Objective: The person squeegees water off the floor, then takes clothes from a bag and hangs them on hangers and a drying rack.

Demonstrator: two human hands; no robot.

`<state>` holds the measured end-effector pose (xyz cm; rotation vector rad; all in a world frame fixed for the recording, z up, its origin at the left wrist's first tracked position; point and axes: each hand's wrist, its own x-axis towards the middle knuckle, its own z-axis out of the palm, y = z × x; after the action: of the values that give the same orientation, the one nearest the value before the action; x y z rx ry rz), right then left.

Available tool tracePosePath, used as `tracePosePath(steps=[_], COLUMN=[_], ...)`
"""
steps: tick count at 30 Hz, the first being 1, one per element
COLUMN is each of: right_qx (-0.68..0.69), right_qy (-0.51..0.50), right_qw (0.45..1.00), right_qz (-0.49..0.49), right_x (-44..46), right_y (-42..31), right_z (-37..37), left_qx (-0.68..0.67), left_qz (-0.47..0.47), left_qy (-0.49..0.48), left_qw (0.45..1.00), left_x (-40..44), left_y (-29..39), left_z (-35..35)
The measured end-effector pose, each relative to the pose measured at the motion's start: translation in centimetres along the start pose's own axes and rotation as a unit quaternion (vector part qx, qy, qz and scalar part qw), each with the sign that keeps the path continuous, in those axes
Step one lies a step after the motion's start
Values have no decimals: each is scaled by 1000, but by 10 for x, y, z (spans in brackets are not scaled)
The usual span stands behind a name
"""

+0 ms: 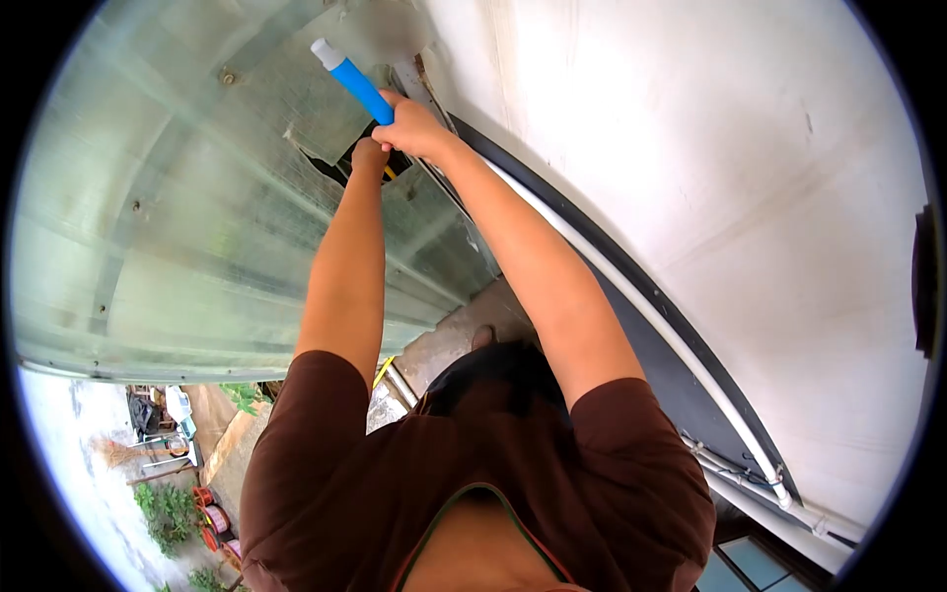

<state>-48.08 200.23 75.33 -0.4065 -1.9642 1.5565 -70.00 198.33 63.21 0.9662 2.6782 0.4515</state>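
Note:
My right hand (pixel 412 129) is closed around a blue rod-like handle (pixel 363 91) with a white end, which points up and to the left. Its other end is hidden in my grip. Just below and left of it, my left hand (pixel 370 156) is closed at a dark, ragged hole (pixel 340 163) in a translucent green corrugated panel (pixel 217 187). What the left fingers hold, if anything, is hidden. A small yellow strip (pixel 391 172) shows in the hole beside that hand.
A large white wall (pixel 720 148) rises at the right, with a white pipe (pixel 651 331) running along its dark border. Potted plants (pixel 168 515), red-rimmed reels (pixel 212 520) and stacked odds and ends lie at the lower left. A window (pixel 755 564) shows at lower right.

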Motion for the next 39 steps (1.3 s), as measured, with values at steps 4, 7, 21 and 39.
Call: tracePosePath(steps=[4, 7, 21, 39], right_qx=[-12, -19, 24, 45], right_qy=[-20, -31, -18, -10], right_qw=[999, 999, 999, 999], right_qz=[-22, -15, 18, 1], right_x=[24, 16, 16, 10], right_y=[0, -11, -10, -9], right_z=[2, -6, -8, -8], left_qx=[16, 23, 44, 34], left_qz=[0, -5, 2, 14], left_qy=[5, 0, -16, -2], left_qw=[1000, 1000, 999, 999], left_x=[40, 66, 101, 135], left_y=[-10, -10, -23, -25], left_z=[14, 28, 60, 71])
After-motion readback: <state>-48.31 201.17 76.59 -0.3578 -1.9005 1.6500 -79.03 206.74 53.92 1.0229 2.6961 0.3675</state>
